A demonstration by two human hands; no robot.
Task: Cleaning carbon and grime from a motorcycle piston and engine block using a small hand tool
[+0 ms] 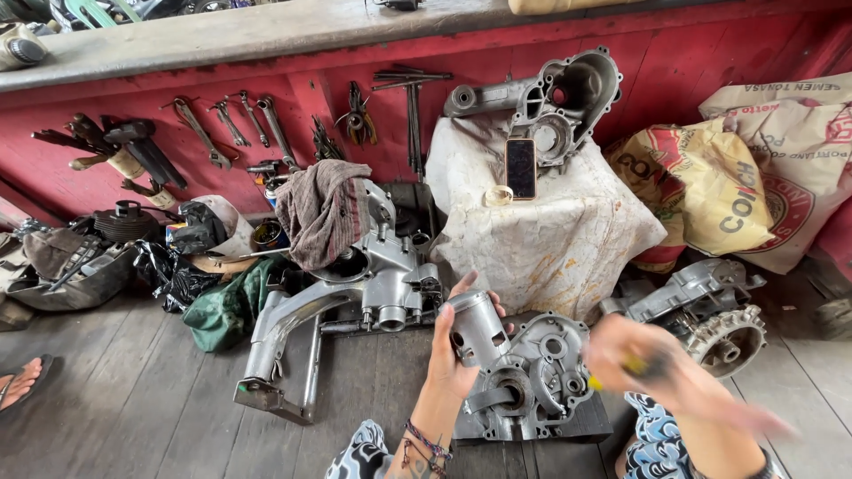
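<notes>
My left hand (450, 359) is shut on a grey metal piston (474, 326), held upright above an engine casing (532, 377) lying on the plank floor between my knees. My right hand (643, 359) is blurred with motion to the right of the casing and grips a tool with a yellow handle (621, 371); the tool's tip is not clear. Bead bracelets circle my left wrist.
A larger engine block (373, 275) with a rag draped over it lies to the left. A cloth-covered block (541, 222) bears a phone (520, 168) and another casing (555, 102). Wrenches hang on the red wall. Sacks (754, 177) and a flywheel engine half (710, 310) sit right.
</notes>
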